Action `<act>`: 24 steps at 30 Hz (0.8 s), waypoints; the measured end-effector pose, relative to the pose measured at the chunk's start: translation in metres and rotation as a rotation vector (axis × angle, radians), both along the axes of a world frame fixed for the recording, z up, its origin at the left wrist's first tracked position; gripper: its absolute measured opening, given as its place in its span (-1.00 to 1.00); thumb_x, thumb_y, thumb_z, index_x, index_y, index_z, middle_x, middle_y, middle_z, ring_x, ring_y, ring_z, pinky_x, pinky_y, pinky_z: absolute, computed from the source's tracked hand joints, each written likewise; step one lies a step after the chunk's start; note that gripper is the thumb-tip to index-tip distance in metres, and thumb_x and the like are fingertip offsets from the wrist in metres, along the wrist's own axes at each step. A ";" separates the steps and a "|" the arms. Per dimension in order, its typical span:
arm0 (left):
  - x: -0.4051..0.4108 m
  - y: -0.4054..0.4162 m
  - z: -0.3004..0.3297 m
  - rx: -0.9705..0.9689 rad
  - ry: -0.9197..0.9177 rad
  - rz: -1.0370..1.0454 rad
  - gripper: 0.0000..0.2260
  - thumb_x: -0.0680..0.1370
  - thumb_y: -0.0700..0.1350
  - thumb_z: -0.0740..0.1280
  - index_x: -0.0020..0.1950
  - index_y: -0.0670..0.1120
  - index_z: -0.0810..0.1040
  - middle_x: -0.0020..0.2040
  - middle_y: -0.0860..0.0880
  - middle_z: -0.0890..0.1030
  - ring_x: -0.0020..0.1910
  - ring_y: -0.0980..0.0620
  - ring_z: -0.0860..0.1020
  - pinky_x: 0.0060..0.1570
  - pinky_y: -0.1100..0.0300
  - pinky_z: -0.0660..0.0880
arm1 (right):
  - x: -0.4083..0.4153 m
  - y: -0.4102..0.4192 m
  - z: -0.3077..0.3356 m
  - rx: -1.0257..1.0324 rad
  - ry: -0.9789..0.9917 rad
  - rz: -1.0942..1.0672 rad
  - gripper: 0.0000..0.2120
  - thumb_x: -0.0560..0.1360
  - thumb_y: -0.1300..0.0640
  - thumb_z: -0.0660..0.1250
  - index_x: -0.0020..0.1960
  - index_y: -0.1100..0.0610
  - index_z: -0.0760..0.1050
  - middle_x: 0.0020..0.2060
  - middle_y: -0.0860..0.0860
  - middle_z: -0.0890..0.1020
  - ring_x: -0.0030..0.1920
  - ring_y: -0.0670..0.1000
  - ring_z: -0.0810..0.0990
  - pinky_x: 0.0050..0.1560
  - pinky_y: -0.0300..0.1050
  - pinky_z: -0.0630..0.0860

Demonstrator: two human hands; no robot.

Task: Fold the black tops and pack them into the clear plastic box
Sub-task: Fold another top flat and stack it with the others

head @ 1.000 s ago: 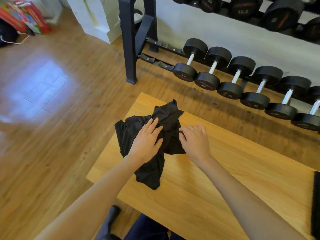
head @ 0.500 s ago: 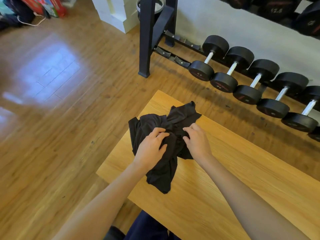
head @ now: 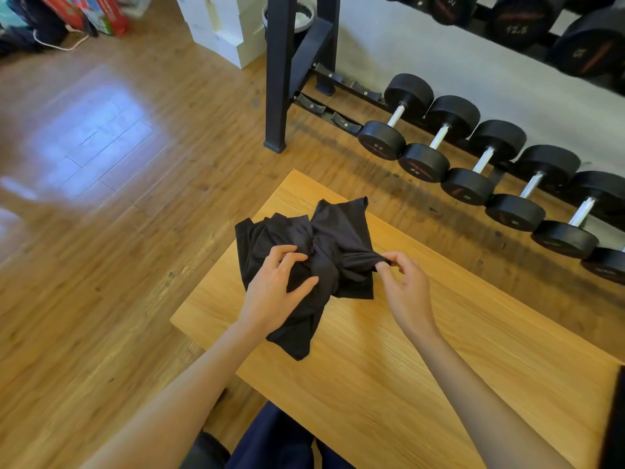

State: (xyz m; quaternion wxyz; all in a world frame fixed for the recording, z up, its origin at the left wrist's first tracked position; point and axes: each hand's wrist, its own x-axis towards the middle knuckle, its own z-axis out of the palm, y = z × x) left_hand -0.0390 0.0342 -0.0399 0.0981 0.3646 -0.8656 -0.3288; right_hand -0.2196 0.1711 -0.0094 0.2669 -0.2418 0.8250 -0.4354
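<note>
A black top (head: 324, 252) lies bunched and twisted on the wooden table (head: 422, 350), near the table's corner at about ten o'clock from where the person sits. The left hand (head: 274, 292) rests on the crumpled middle of it, fingers curled and dug into the cloth, thumb spread across a fold, so it grips the bulk of the garment. The right hand (head: 406, 286) sits at three o'clock of the heap, its thumb and forefinger pinching a drawn-out twist of fabric, the other fingers loosely curled and holding nothing.

The clear plastic box is nowhere in view. A dark strip (head: 614, 421) shows at the table's far right edge, at four o'clock, but I cannot tell what it is.

To my eye the step is opening the knot so the top can be spread flat before any folding. It seems wise to keep the left hand as an anchor and draw the pinched part outward toward three o'clock, low and steady, so the twist unwinds and does not tighten. The cloth looks thin and slippery, so a hem or seam would give a surer hold than a loose fold. A tail hangs toward six o'clock near the table's edge; it could slide off.

On the floor beyond, at one to three o'clock, runs a row of dumbbells (head: 473, 164).
</note>
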 end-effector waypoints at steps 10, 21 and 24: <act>0.003 0.037 -0.014 0.040 -0.056 0.058 -0.64 0.56 -0.13 0.38 0.35 -0.04 0.45 0.32 0.08 0.38 0.13 0.08 0.52 0.01 0.12 0.58 | -0.007 0.052 0.007 -0.091 -0.112 -0.148 -0.90 0.58 0.19 0.25 -0.05 0.11 0.55 -0.11 0.01 0.63 -0.08 -0.05 0.56 -0.14 -0.24 0.45; -0.002 0.055 -0.014 0.085 -0.011 0.089 -0.90 0.58 -0.16 0.37 0.03 0.01 0.62 -0.02 0.15 0.53 -0.07 0.16 0.55 -0.06 0.15 0.57 | -0.019 0.092 -0.017 0.066 -0.051 -0.217 -0.91 0.58 0.21 0.25 -0.05 0.14 0.53 -0.18 0.04 0.61 -0.24 -0.04 0.50 -0.27 -0.20 0.39; 0.000 0.057 -0.014 0.090 0.008 0.091 -0.88 0.58 -0.16 0.35 0.08 0.01 0.61 -0.02 0.16 0.51 -0.05 0.17 0.55 -0.04 0.17 0.56 | -0.021 0.097 -0.029 0.118 -0.027 -0.167 -0.89 0.56 0.19 0.28 -0.12 0.07 0.53 -0.22 -0.01 0.61 -0.19 0.05 0.54 -0.22 -0.11 0.42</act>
